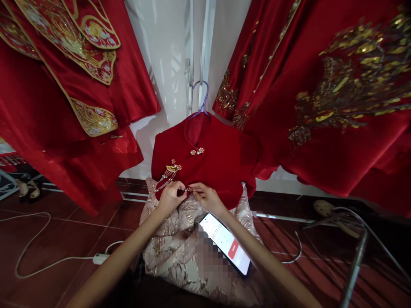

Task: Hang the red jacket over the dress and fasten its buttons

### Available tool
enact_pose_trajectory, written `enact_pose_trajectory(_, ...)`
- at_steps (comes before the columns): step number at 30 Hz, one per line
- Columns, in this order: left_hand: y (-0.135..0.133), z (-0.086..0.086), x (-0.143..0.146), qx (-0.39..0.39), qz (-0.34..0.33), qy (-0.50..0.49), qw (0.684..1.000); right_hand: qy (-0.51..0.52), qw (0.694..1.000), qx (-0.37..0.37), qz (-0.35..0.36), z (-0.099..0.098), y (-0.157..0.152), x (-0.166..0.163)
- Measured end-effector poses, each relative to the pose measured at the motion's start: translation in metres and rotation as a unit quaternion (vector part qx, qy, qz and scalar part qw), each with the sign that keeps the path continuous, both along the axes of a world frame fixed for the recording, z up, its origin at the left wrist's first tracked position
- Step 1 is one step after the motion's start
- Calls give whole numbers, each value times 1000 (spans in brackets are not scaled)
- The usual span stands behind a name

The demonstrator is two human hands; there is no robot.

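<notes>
A red velvet top (pixel 218 149) hangs in front of me on a purple hanger (pixel 204 96), its lower part over a shiny pale floral fabric (pixel 170 261). My left hand (pixel 171 197) pinches the left end of a small beaded flower ornament (pixel 189 189) near the top's lower edge. The fingertips of my right hand (pixel 208 199) close on its right end. Above them is a similar beaded clasp (pixel 197 151) at the neckline. A gold fan-shaped brooch with bead strings (pixel 173 168) hangs on the left chest, its strings reaching my left hand.
A lit phone (pixel 226 244) lies on the floral fabric beneath my right forearm. Embroidered red garments (pixel 96 77) hang left, sequined red ones (pixel 321 158) right. A white cable (pixel 48 233) crosses the tiled floor. Metal rack bars (pixel 355 265) stand lower right; shoes (pixel 32 188) sit left.
</notes>
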State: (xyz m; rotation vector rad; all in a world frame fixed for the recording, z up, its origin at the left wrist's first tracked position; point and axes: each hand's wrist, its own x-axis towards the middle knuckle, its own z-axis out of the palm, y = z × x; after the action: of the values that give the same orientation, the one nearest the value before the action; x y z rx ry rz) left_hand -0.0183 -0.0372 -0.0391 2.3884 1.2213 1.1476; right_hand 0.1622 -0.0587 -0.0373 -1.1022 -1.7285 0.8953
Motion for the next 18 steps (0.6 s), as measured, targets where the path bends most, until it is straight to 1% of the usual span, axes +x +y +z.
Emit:
enact_pose_trajectory(5, 7, -7, 0, -75, -12, -74, 994, 25, 1000, -6, 18, -4, 1, 0)
enact_pose_trajectory(9, 10, -10, 0, -113, -11, -115, 987, 40, 999, -15, 17, -5, 2, 1)
enact_pose_trajectory(13, 8, -6, 1, -123, -4, -145, 982, 40, 999, -23, 7, -1, 1, 0)
enact_pose_trajectory(18, 6, -4, 3, -119, 9, -170, 978, 40, 999, -29, 14, 1, 0, -1)
